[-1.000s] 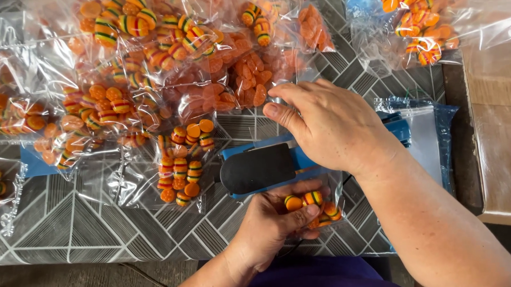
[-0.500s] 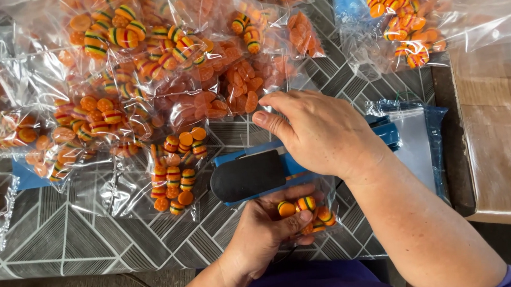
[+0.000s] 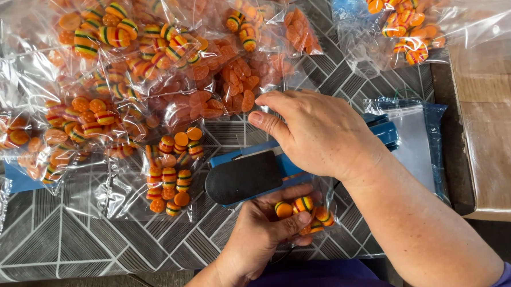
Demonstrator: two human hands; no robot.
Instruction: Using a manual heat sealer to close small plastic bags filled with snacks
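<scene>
Pressing flat on the blue sealer (image 3: 257,172), the right hand (image 3: 318,132) lies palm-down with fingers spread over its arm. The left hand (image 3: 268,226) pinches a small clear bag of striped orange pieces (image 3: 304,211) at the sealer's near edge, over the patterned tablecloth (image 3: 70,237).

candies (image 3: 302,206) – orange, striped | sealer (image 3: 251,173) – blue, black pad | tablecloth (image 3: 58,238) – grey geometric
</scene>
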